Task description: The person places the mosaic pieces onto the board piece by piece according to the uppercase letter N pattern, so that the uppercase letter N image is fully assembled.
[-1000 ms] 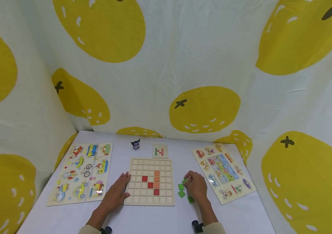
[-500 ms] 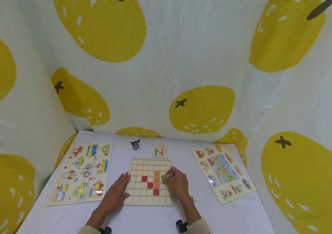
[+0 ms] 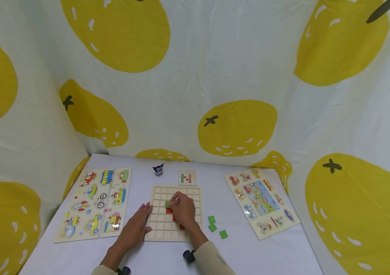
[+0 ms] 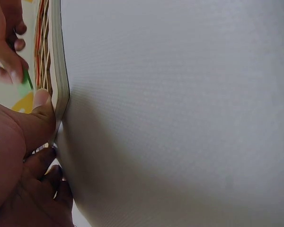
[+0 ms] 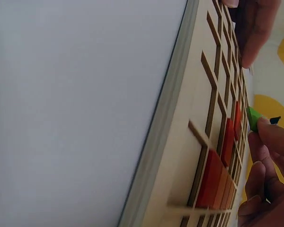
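From my end, right hand (image 3: 183,209) has its grip pinched on a green tile (image 3: 168,204), over the grid board (image 3: 157,230) by a red tile (image 3: 169,211). Left hand (image 3: 134,228) rests, thumb and fingers apart, on the board's left edge. Three loose green tiles (image 3: 212,227) on the bench (image 3: 250,254).

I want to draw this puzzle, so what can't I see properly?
- Head view: orange tiles, hidden behind the right hand.
- Head view: print on the right sleeve, too small to read.
- Left wrist view: green tile, blurred, partly covered by that hand.
- Right wrist view: left hand, cut off by the top edge.
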Demonstrator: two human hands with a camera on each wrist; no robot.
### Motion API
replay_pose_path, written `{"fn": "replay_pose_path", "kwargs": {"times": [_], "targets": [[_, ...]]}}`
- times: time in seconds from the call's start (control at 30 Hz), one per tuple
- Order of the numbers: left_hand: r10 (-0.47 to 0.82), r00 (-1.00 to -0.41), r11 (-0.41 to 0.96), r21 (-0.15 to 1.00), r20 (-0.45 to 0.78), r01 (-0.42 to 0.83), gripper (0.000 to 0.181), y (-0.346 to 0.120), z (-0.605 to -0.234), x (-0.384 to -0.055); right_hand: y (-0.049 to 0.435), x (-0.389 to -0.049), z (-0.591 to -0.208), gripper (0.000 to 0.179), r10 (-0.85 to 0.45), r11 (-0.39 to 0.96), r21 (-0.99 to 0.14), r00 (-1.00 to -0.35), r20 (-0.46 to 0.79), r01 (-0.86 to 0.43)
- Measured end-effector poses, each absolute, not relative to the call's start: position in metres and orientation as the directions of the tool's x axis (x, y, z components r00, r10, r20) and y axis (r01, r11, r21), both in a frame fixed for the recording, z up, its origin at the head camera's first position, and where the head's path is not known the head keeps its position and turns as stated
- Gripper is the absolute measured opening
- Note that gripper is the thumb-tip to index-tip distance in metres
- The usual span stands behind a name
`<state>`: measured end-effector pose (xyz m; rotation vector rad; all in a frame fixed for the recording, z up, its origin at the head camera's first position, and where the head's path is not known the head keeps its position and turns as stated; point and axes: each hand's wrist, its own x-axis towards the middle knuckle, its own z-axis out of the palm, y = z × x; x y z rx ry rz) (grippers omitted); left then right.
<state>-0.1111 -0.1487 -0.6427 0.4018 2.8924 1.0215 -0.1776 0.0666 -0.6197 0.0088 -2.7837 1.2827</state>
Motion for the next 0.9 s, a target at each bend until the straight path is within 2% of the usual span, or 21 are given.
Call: {"fn": "replay_pose_path", "kwargs": {"times": [0.27, 0.73, 0.9], "targets": [[0.279, -0.960, 0.741, 0.642, -0.027, 0.198, 0.081, -0.150, -0.641, -0.114, 0.047, -0.187, -0.622, 0.015, 0.044, 0.678, -0.735, -0.998, 0.045, -0.003], [0.267, -0.964, 0.752, 0.629, -0.014, 0.200, 0.082, -0.149, -0.643, -0.114, 0.039, -0.198, -0.613, 0.011, -0.009, 0.788, -0.616, -1.000, 0.002, -0.009], [0.269, -0.963, 0.765, 0.614, -0.033, 0.192, 0.083, -0.149, -0.644, -0.115, 0.042, -0.195, -0.616, 0.012, -0.009, 0.767, -0.642, -1.000, -0.001, -0.006]]}}
